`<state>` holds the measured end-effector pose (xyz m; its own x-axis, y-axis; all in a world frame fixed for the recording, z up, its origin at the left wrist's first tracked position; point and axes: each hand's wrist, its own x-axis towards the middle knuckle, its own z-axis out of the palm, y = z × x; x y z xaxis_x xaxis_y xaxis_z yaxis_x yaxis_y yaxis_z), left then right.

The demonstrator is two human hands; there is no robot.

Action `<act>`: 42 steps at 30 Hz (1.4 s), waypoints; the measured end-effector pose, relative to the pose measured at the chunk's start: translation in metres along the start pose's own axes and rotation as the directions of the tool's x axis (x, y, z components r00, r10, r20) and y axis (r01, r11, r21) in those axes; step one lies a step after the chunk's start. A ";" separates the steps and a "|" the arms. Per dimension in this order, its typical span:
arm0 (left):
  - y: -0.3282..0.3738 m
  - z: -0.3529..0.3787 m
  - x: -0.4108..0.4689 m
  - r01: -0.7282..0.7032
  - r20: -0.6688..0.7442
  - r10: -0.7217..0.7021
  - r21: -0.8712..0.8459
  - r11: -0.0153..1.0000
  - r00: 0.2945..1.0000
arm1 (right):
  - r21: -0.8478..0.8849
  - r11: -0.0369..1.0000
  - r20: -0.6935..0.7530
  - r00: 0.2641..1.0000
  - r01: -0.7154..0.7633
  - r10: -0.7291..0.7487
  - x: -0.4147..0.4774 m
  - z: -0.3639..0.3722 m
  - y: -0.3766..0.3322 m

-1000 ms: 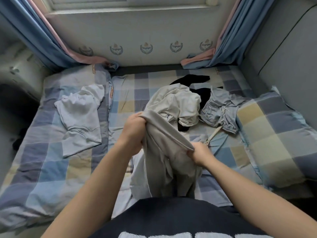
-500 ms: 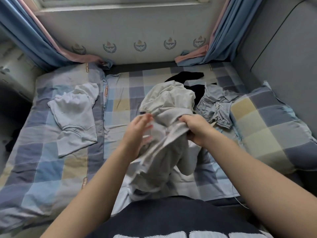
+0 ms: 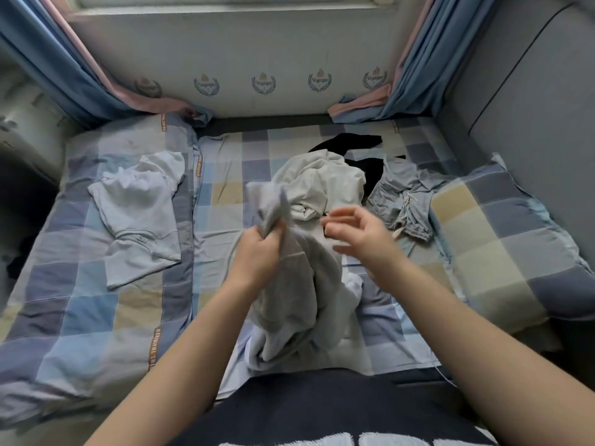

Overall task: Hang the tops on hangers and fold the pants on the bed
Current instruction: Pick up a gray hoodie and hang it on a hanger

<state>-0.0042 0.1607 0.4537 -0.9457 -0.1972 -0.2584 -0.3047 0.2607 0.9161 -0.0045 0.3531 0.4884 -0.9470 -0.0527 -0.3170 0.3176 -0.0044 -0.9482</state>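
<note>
Checked bed under a window. My left hand grips a bunched grey garment over the near edge. My right hand hovers just beside it, fingers loose, holding nothing. Beyond: crumpled pale top, black garment, blue-grey shorts, white tee far left. No hangers visible, nothing folded; I'd say barely started.

Soft, dim daylight comes from the window ahead of me; the left edge sinks into shadow. My right hand is smeared by motion blur. The blue curtain bows with wide-angle distortion.
</note>
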 end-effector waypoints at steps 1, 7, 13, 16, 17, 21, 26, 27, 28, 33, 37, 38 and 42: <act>0.001 0.000 0.001 0.078 -0.030 -0.079 -0.045 0.996 0.996 | -0.081 0.996 0.002 1.000 0.022 -0.022 -0.006 0.000 0.017; 0.023 0.001 -0.001 0.226 0.031 -0.236 -0.435 0.872 0.971 | -0.589 0.802 0.213 0.938 -0.099 0.272 -0.030 0.014 0.101; 0.044 -0.015 0.005 0.313 0.108 -0.308 -0.568 0.761 0.945 | -0.542 0.835 0.383 0.857 -0.094 0.345 -0.031 0.018 0.106; 0.045 -0.016 0.007 0.323 0.082 -0.356 -0.644 0.694 0.931 | -0.439 0.897 0.453 0.849 -0.052 0.271 -0.037 0.027 0.094; 0.044 -0.015 0.008 0.324 0.079 -0.369 -0.666 0.672 0.926 | -0.477 0.879 0.405 0.890 0.011 0.208 -0.036 0.031 0.095; 0.036 -0.017 0.014 0.350 0.082 -0.379 -0.596 0.723 0.922 | -0.557 0.823 0.203 0.979 0.110 0.006 -0.020 0.028 0.098; 0.017 -0.045 0.024 0.256 0.218 -0.202 -0.259 0.932 0.955 | -0.477 0.872 0.101 0.993 0.108 -0.068 -0.006 0.008 0.086; 0.012 -0.046 0.022 0.258 0.284 -0.217 -0.118 0.959 0.934 | -0.444 0.889 0.075 0.994 0.109 -0.085 -0.004 0.008 0.081; 0.006 -0.045 0.018 0.254 0.342 -0.237 -0.003 0.967 0.909 | -0.409 0.906 0.054 0.994 0.113 -0.099 -0.001 0.008 0.075; -0.011 -0.029 0.010 0.228 0.255 -0.155 -0.286 0.931 0.954 | -0.208 0.976 -0.059 0.995 0.066 -0.079 0.013 0.007 0.046; -0.008 -0.020 0.004 -0.128 -0.188 0.092 -0.185 0.974 0.978 | -0.071 0.996 -0.165 0.985 -0.059 0.047 0.023 0.007 0.024; -0.007 -0.019 -0.002 -0.239 -0.215 0.220 -0.067 0.969 0.951 | -0.028 0.997 -0.177 0.982 -0.075 0.069 0.025 0.008 0.016; -0.012 -0.004 -0.023 -0.338 0.203 0.310 0.119 0.934 0.929 | 0.152 0.987 -0.156 0.984 -0.059 0.083 0.027 0.015 -0.020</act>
<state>0.0221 0.1584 0.4500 -0.9958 0.0898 -0.0182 0.0216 0.4225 0.9061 -0.0353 0.3368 0.4992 -0.9134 0.1036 -0.3936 0.3764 -0.1531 -0.9137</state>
